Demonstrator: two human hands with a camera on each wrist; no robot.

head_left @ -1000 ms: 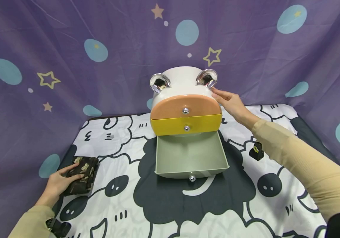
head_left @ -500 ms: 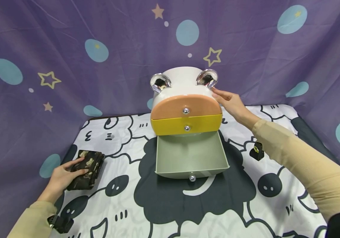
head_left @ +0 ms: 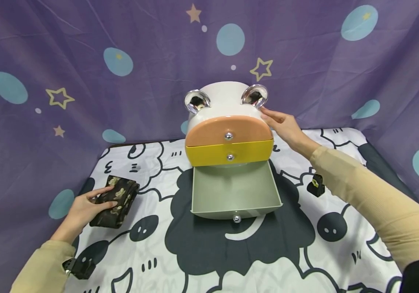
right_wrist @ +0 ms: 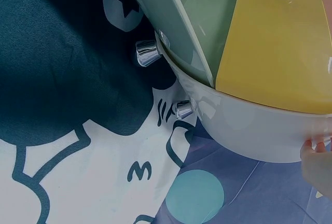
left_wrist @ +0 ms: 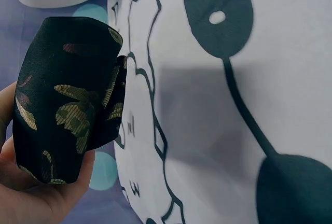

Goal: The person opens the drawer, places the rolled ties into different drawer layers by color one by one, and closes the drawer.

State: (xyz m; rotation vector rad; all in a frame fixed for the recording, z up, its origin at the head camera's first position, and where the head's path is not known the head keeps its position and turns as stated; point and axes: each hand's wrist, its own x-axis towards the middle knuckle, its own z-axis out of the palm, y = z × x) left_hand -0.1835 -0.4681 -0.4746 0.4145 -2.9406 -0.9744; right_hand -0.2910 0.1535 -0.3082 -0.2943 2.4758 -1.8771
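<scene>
My left hand (head_left: 84, 209) grips a folded black cloth (head_left: 115, 201) with a gold flower pattern, held above the left side of the table. In the left wrist view the cloth (left_wrist: 67, 94) hides part of the fingers, and a shadow falls on the cover beside it. A frog-shaped drawer box (head_left: 222, 95) with silver eyes stands at the back middle. Its bottom green drawer (head_left: 235, 187) is pulled out and bare inside; the orange drawer (head_left: 213, 132) and yellow drawer (head_left: 209, 155) are closed. Fingertips of my right hand (head_left: 284, 126) rest against the box's white right side, below the eye.
A white cover (head_left: 143, 244) with black cartoon sheep lies over the table. Behind it hangs a purple curtain (head_left: 158, 40) with stars and blue dots. The open drawer juts toward the table's front, its silver knob (head_left: 236, 218) foremost.
My left hand has carried the folded cloth right and toward the back, turning it slightly. The right hand, box and drawers have stayed put.
</scene>
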